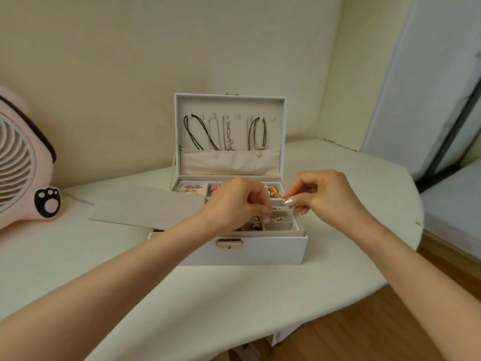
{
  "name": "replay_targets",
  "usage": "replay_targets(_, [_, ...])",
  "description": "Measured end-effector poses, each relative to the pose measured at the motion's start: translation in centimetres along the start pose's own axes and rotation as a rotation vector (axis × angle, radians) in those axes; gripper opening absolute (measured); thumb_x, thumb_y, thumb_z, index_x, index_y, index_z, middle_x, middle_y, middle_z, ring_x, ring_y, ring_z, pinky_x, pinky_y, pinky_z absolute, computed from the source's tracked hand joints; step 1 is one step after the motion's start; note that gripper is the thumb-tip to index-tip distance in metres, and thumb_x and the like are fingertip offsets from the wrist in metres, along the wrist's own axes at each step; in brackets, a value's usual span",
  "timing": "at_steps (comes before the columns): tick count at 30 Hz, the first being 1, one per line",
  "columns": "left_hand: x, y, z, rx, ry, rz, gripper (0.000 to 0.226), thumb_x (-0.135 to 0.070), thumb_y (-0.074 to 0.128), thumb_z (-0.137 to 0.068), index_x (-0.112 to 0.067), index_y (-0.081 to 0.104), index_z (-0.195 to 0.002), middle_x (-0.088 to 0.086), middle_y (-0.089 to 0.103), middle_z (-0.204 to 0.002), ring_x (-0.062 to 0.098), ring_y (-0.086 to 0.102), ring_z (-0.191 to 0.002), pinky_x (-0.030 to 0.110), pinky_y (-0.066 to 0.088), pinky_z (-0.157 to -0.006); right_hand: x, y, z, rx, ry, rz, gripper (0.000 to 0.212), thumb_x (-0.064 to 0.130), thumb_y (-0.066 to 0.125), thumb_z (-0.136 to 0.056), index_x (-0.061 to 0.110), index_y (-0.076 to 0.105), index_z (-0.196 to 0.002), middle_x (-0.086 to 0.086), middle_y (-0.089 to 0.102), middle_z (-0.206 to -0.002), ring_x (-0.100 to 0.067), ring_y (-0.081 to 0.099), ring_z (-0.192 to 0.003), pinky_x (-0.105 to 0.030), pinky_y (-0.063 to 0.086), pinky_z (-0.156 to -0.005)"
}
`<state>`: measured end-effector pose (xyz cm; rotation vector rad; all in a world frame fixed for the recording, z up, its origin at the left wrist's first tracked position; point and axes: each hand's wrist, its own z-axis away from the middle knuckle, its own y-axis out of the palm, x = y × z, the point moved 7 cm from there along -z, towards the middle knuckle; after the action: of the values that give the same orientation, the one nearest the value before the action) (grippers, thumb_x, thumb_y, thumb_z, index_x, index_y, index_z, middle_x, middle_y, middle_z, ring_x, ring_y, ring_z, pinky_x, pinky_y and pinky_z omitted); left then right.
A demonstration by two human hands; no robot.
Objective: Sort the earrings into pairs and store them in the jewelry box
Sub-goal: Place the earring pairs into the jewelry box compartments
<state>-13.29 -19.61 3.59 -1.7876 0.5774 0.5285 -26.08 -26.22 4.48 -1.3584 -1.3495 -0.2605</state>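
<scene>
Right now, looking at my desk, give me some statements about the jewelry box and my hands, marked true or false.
1. The lid of the jewelry box stands open and upright. True.
2. Necklaces hang inside the lid. True.
3. The left hand lies flat, well away from the box. False: it is over the box's compartments, fingers curled.
4. The right hand has its fingertips pinched together over the box. True; what they hold is too small to tell.
5. The pink fan stands to the right of the box. False: it is to the left.
</scene>
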Motion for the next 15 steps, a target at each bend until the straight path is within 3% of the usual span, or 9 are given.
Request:
replay_targets(4, [-0.1, 1.6, -0.9, 0.155, -0.006, -0.138, 0.004, -0.018, 0.069, -0.081, -0.017, 0.071, -0.084, -0.005, 0.066, -0.075, 0.004, 0.056, -0.067, 0.023, 0.046, -0.069, -0.4, 0.1, 0.2, 0.054, -0.013, 0.124, 0.020, -0.003, 0.076, -0.069, 0.015, 0.070, -0.064, -0.001, 0.068, -0.064, -0.008, 0.063, -0.058, -0.018, 0.051, -0.060])
replay_targets(6, [-0.2, 2.0, -1.2, 0.208, -0.012, -0.137, 0.004, -0.017, 0.070, -0.080, -0.016, 0.071, -0.084, -0.007, 0.065, -0.072, 0.001, 0.055, -0.064, 0.020, 0.046, -0.066, -0.5, 0.3, 0.3, 0.073, -0.016, 0.149, 0.018, -0.001, 0.076, -0.070, 0.016, 0.071, -0.066, 0.000, 0.069, -0.067, -0.010, 0.064, -0.066, -0.020, 0.051, -0.067])
replay_targets(9, [-0.4, 2.6, -1.5, 0.266, -0.011, -0.153, 0.004, -0.015, 0.070, -0.080, -0.017, 0.070, -0.082, -0.015, 0.059, -0.062, -0.006, 0.052, -0.051, 0.010, 0.040, -0.053, -0.6, 0.7, 0.4, 0.110, -0.014, 0.165, 0.014, -0.002, 0.074, -0.071, 0.012, 0.072, -0.068, 0.002, 0.069, -0.067, -0.003, 0.062, -0.063, -0.013, 0.048, -0.065])
replay_targets(11, [-0.6, 2.8, -1.8, 0.279, -0.003, -0.190, 0.004, -0.015, 0.070, -0.079, -0.017, 0.070, -0.082, -0.015, 0.056, -0.061, -0.001, 0.053, -0.054, 0.015, 0.043, -0.056, -0.6, 0.8, 0.3, 0.125, -0.012, 0.168, 0.013, -0.003, 0.073, -0.072, 0.011, 0.073, -0.069, 0.001, 0.069, -0.067, -0.001, 0.060, -0.063, -0.010, 0.047, -0.064])
replay_targets(13, [-0.9, 2.7, -2.0, 0.268, 0.016, -0.235, 0.005, -0.015, 0.070, -0.078, -0.017, 0.068, -0.082, -0.013, 0.055, -0.061, 0.005, 0.054, -0.059, 0.022, 0.043, -0.058, -0.7, 0.8, 0.2, 0.131, -0.009, 0.176, 0.013, -0.002, 0.073, -0.072, 0.011, 0.073, -0.070, -0.002, 0.070, -0.069, -0.004, 0.063, -0.066, -0.015, 0.049, -0.068])
replay_targets(15, [-1.1, 2.8, -2.1, 0.252, 0.038, -0.289, 0.006, -0.013, 0.068, -0.079, -0.017, 0.066, -0.081, -0.013, 0.052, -0.061, 0.003, 0.050, -0.059, 0.020, 0.039, -0.055, -0.9, 0.7, 0.2, 0.130, -0.002, 0.181, 0.012, -0.002, 0.073, -0.073, 0.011, 0.073, -0.071, -0.003, 0.072, -0.073, -0.010, 0.067, -0.073, -0.022, 0.053, -0.074])
